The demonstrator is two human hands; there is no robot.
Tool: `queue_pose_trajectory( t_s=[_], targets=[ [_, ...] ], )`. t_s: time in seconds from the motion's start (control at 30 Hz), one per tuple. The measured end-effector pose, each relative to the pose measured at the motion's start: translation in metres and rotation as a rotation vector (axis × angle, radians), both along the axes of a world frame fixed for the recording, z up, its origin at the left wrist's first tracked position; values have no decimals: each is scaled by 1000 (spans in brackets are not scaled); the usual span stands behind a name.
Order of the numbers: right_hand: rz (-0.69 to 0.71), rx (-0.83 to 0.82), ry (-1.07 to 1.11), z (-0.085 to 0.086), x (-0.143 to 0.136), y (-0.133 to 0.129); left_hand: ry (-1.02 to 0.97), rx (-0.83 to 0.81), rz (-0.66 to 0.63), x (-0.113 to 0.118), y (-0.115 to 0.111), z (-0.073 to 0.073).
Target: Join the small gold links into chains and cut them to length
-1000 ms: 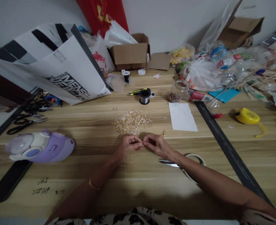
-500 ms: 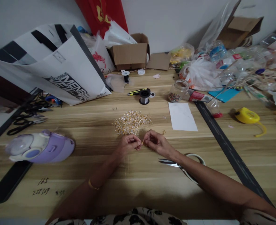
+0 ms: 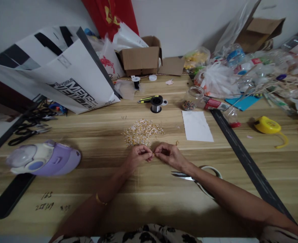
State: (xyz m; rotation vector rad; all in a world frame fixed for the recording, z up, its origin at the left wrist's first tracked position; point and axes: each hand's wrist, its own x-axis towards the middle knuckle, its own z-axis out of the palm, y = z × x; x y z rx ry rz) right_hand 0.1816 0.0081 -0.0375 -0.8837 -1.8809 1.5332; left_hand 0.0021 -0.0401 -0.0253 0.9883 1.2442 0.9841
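My left hand (image 3: 140,155) and my right hand (image 3: 168,154) meet fingertip to fingertip over the wooden table (image 3: 108,135). Both are pinched around a tiny gold piece (image 3: 153,155), mostly covered by the fingers. Just beyond my left hand lies a heap of gold and clear beaded bits (image 3: 141,131). A small gold loop (image 3: 177,143) rests beyond my right hand. Scissors (image 3: 186,176) lie partly under my right forearm.
Behind the heap stand a wire spool (image 3: 156,104) and a yellow cutter (image 3: 146,99). To the right are white paper (image 3: 197,126), a bead jar (image 3: 192,98), a dark strip (image 3: 250,162) and a tape measure (image 3: 267,125). A purple bottle (image 3: 55,159) lies left.
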Motion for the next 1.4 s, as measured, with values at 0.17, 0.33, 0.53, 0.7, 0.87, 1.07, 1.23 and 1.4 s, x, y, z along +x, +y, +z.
queue_pose_trajectory(
  t_s=[0.17, 0.33, 0.53, 0.7, 0.87, 1.07, 1.23, 1.4],
  targets=[
    [4, 62, 10, 0, 0, 1, 13, -3, -10, 0, 0, 1],
    [4, 79, 23, 1, 0, 0, 3, 6, -15, 1, 0, 0],
    [11, 100, 8, 1, 0, -1, 9, 1, -33, 2, 0, 0],
    [43, 157, -15, 1, 0, -1, 4, 0, -43, 2, 0, -1],
    [65, 274, -44, 0, 1, -2, 7, 11, -35, 5, -1, -5],
    [72, 355, -50, -2, 1, -1, 61, 40, -60, 6, -2, -6],
    [82, 412, -59, -6, 2, -1, 61, 51, -62, 5, -2, -8],
    [111, 466, -63, -8, 4, -2, 70, 48, -62, 6, -3, -7]
  ],
)
